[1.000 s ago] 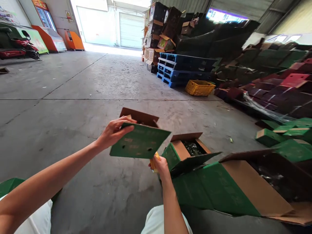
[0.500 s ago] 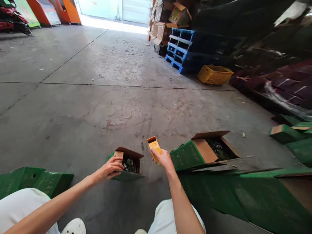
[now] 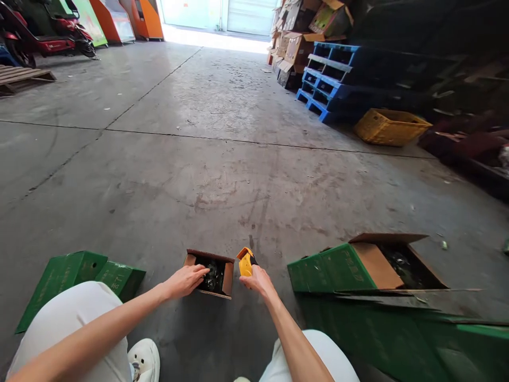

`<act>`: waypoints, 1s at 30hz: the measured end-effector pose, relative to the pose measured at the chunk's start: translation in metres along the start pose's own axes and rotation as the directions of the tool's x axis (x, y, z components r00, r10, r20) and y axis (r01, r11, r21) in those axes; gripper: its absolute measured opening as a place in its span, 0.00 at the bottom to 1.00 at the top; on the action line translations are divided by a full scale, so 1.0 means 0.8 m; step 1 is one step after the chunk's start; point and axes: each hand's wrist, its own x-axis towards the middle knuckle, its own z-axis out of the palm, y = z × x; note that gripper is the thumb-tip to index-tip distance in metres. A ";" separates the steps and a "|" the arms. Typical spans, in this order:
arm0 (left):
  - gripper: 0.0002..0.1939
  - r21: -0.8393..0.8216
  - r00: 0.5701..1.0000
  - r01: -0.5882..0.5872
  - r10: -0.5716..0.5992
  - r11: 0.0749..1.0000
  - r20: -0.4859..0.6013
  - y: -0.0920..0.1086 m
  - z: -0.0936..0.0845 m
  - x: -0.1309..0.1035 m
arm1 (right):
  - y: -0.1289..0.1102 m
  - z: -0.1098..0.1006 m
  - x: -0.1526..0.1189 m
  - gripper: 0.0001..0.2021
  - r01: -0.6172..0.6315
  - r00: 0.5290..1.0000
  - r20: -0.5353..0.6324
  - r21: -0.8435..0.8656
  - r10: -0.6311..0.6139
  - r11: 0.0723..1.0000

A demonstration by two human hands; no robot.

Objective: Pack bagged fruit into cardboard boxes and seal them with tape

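Observation:
A small open carton [image 3: 228, 278] with brown flaps stands on the floor between my feet, and dark, shiny wrapped items [image 3: 213, 275] lie inside it. My left hand [image 3: 190, 279] reaches over its left edge, fingers extended above the contents and holding nothing I can see. Just right of the carton, my right hand [image 3: 257, 279] grips a yellow tape dispenser-like tool [image 3: 246, 263] with a black part; its exact kind is hard to tell. The tool is tilted, its top end up.
Green cartons [image 3: 330, 270] lie at the right, one open with dark contents. More green cartons [image 3: 75, 270] sit by my left knee. Farther off are a yellow crate [image 3: 392, 127], blue pallets [image 3: 324, 82], stacked boxes [image 3: 296, 50] and a red scooter [image 3: 51, 42].
The view has turned right-to-left. My left hand has moved from the carton's flap to over its opening, and the carton now sits squarer. The yellow tool has turned in my right hand.

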 end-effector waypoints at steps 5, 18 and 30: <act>0.31 0.286 0.999 0.012 -0.002 0.958 -0.033 0.005 0.000 0.041 | -0.006 -0.004 0.001 0.16 -0.007 1.000 0.005 -0.032 0.007 0.999; 0.25 0.344 0.987 0.119 -0.148 0.931 0.059 0.029 0.035 0.098 | -0.008 -0.008 -0.006 0.18 0.056 0.998 0.026 -0.055 -0.055 0.997; 0.12 0.186 0.994 0.039 -0.057 0.982 0.093 0.000 0.004 0.027 | 0.000 -0.002 -0.020 0.13 0.240 0.949 -0.210 0.001 -0.234 0.971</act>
